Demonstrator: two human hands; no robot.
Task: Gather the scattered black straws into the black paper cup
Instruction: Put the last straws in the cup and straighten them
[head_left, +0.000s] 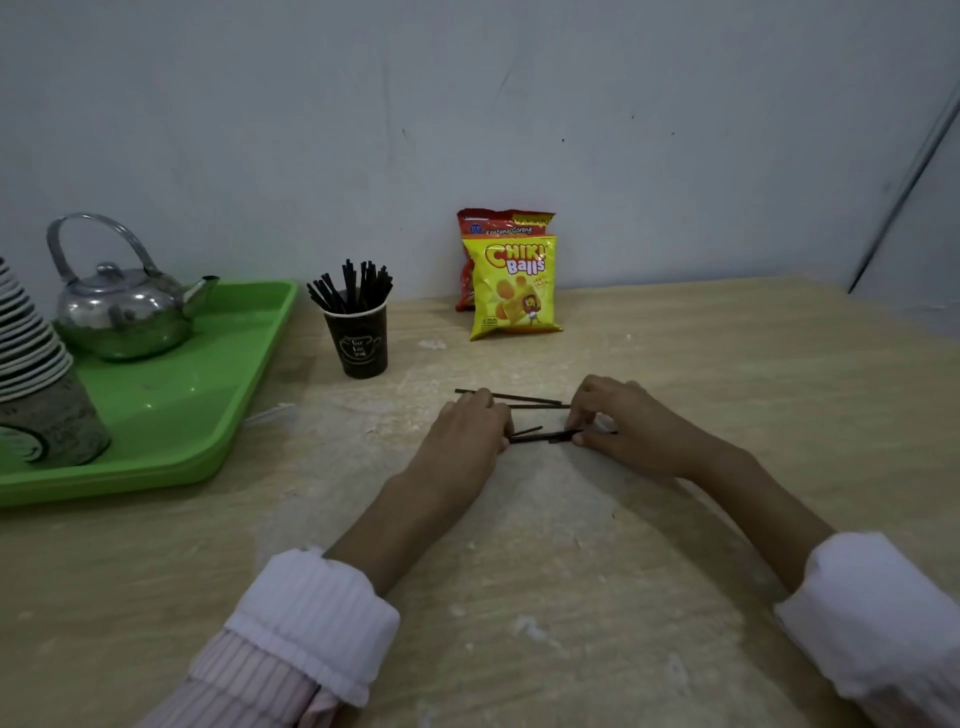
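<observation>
Far left: tall stack of nested paper cups, mouth down on a bright green plastic tray. Next to it on the same tray, a shiny round metal kettle with arched handle, spout pointing right.

Just right of the tray, on the pale wooden table: upright black paper cup with a pale printed emblem, holding a bunch of black straws fanned out above its rim.

Further right, against the grey wall: red crinkly snack bag upright behind a yellow snack bag, the two touching.

Nearer, mid-table, well apart from the cup and to its right: far pair of loose black straws and near bundle of loose black straws, all lying roughly left to right between the hands.

Left hand: palm down, fingers curved over the left ends of the far pair, fingertips touching the left end of the near bundle; clamped or merely resting, cannot tell.

Right hand: thumb and fingertips closed together on the right end of the near bundle, pinching it low at the table surface; far pair ending just beside its knuckles.

Closest in: pale pink ribbed sleeves, cuffs rolled back on both forearms.
</observation>
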